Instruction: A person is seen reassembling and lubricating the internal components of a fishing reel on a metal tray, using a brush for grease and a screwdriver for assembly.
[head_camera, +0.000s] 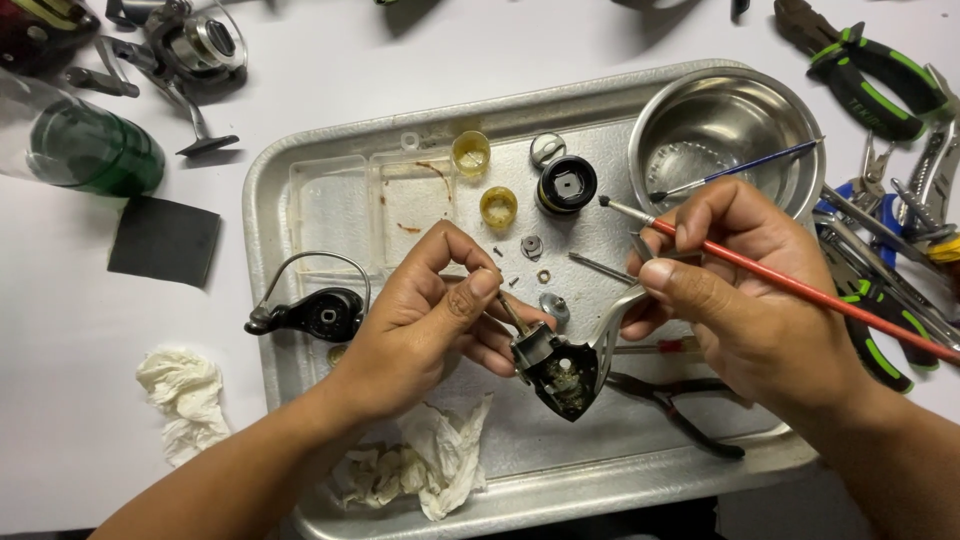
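Here, steadying reel body (560, 370) over tray (300, 180) with left hand (420, 320), fingers pinching its shaft, right hand (740, 290) clamping its stem plus red brush (800, 290), keeping open gearbox facing up.

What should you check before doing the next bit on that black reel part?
1. Reel body held firm: ok, the left hand and right hand both grip it above the tray.
2. Brush ready: ok, it sits in the right hand, tip clear of the body.
3. Small screws safe: ok, they lie on the tray, not at its edge.
4. Open side facing up: ok, the gears show.
5. Inside clean: cannot tell, too small to see.
6. Rag in reach: ok, just below the hands.
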